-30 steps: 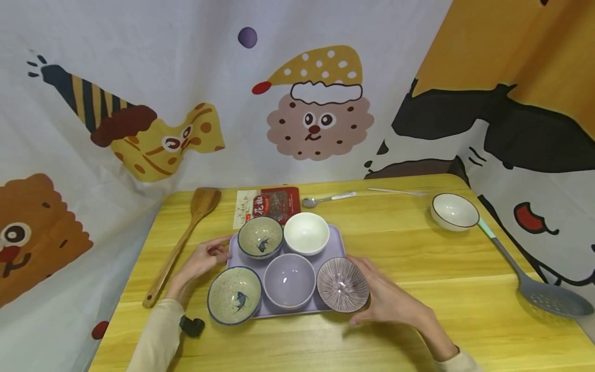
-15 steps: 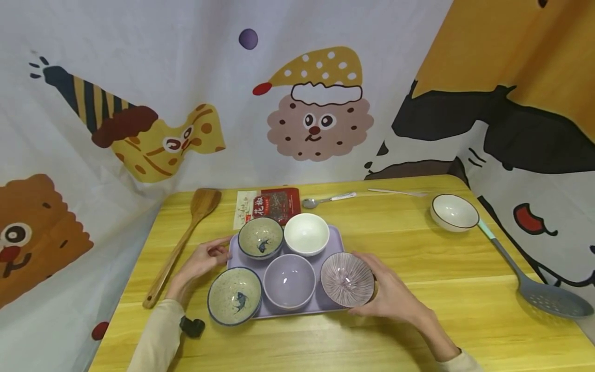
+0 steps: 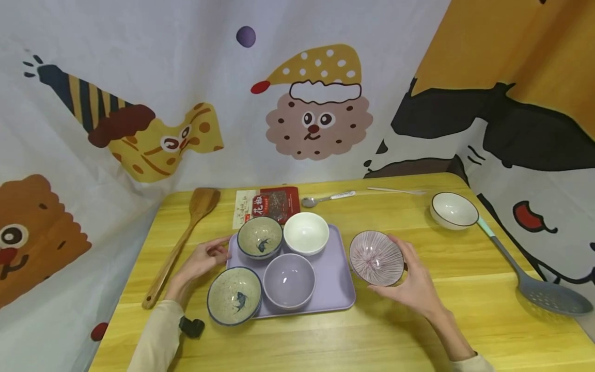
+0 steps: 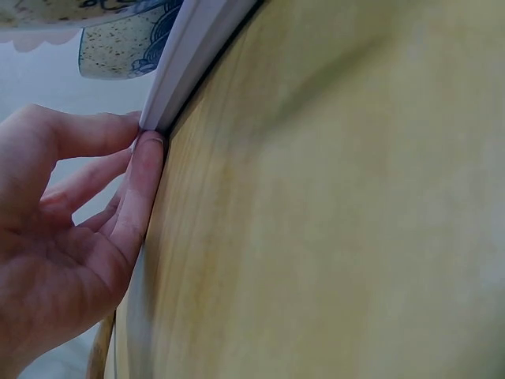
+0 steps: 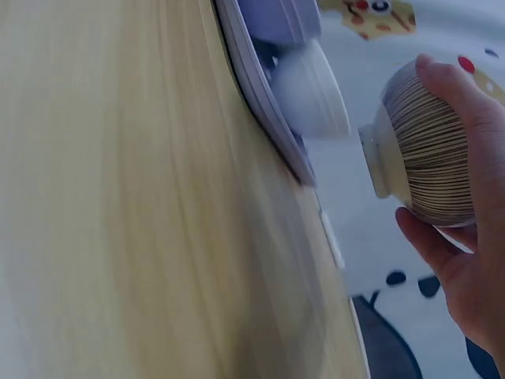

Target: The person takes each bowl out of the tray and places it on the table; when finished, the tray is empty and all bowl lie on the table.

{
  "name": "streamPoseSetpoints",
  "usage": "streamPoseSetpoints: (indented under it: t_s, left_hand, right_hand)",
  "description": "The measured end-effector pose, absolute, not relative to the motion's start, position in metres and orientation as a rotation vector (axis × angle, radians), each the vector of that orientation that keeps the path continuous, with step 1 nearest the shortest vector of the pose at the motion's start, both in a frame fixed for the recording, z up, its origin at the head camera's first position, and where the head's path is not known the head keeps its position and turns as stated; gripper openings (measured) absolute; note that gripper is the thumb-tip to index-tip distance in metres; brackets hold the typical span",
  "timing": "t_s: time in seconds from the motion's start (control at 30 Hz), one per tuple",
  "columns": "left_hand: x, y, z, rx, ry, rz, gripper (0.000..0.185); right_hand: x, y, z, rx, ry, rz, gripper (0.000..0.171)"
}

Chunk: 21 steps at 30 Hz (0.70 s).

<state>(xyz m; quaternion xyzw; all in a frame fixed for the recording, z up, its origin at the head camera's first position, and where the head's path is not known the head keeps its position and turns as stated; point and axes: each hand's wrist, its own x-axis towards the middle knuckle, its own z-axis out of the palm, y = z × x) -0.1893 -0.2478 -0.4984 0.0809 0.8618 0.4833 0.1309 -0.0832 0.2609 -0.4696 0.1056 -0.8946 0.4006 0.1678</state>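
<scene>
My right hand grips a striped bowl by its side, thumb and fingers spread round it. In the right wrist view the striped bowl is off the table, its foot in the air. With thumb and fingertips, my left hand pinches the rim of the purple tray; in the head view it is at the tray's left edge. On the purple tray are a white bowl, a purple bowl and a speckled fish bowl. A larger fish bowl overhangs the front left corner.
A wooden spatula lies at the left. Behind the tray are a red spice packet and a small spoon. Farther right stand a brown-rimmed bowl and a grey slotted turner. A thin pale stick lies at the back.
My right hand has carried the striped bowl from the tray's right side up and to the right, off the tray. My left hand stays at the tray's left edge.
</scene>
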Motion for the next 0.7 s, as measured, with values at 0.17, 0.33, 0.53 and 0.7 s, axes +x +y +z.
streamPoseSetpoints:
  t_s: [0.17,0.33,0.53,0.7]
  left_hand:
    - [-0.188,-0.247,-0.499,0.215,2.510,1.399,0.058]
    - [-0.190,-0.248,-0.501,0.210,2.508,1.402,0.058]
    - [-0.191,-0.249,-0.502,0.200,2.509,1.391,0.058]
    - [-0.190,-0.248,-0.501,0.209,2.496,1.399,0.059]
  right_hand:
    - [-0.083,0.279,-0.472,0.152,-2.519,1.170,0.117]
    - [-0.080,0.298,-0.475,0.023,-2.490,1.126,0.114]
    - [-0.078,0.320,-0.479,-0.135,-2.462,1.066,0.113]
    - [-0.076,0.336,-0.480,-0.323,-2.441,1.037,0.110]
